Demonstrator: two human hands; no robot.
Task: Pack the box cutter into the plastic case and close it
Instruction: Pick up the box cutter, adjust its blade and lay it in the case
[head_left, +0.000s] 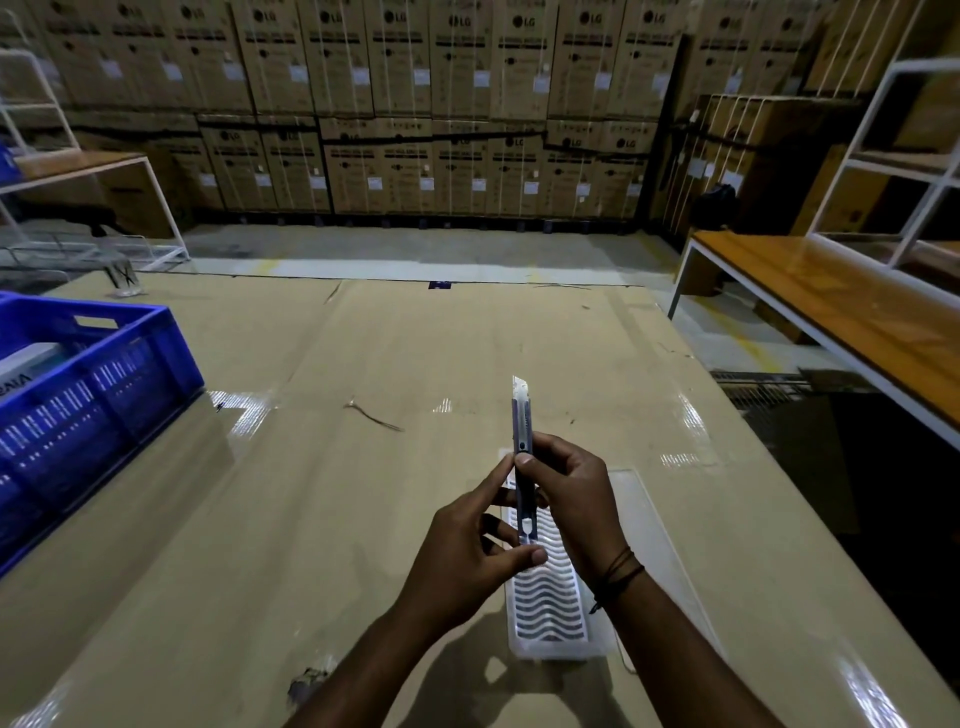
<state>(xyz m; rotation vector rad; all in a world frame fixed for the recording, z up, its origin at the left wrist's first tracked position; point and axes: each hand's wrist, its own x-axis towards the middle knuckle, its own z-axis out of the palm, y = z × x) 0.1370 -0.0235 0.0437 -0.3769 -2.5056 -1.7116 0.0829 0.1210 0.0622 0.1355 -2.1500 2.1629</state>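
Observation:
I hold the box cutter (522, 431) upright above the table, its short blade out at the top end. My right hand (571, 499) grips its middle with the thumb on the slider. My left hand (467, 551) pinches its lower end. Below my hands, the clear plastic case (550, 603) lies open on the table, its tray lined with a wavy-patterned insert. Its transparent lid (644, 519) lies flat to the right.
A blue plastic crate (93, 395) with a box inside stands at the table's left edge. The table is covered in cardboard (311, 493). A wooden bench (841, 317) stands to the right, with stacked cartons (415, 104) along the back wall.

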